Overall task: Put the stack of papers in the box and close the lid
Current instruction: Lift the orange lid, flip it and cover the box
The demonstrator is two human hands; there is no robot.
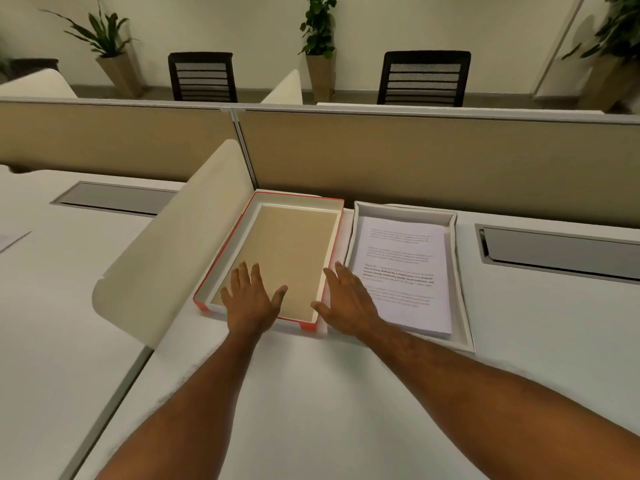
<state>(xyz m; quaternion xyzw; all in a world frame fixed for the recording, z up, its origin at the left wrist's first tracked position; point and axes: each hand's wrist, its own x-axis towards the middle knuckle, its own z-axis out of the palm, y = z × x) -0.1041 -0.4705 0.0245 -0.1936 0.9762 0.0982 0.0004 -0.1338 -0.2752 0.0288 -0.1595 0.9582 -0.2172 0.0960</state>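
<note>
A stack of printed papers (401,271) lies inside a shallow white box (462,278) on the desk. Beside it on the left lies the lid (332,216), upside down, with a red outer edge and a tan inside. My left hand (251,299) hovers flat, fingers spread, over the lid's near edge. My right hand (348,299) is spread over the gap between the lid's right wall and the box's near left corner. Neither hand holds anything.
A curved cream side divider (180,244) stands just left of the lid. A tan partition (415,157) runs along the desk's back. Grey cable hatches (561,251) (114,197) are set in the white desktop. Chairs and plants stand beyond.
</note>
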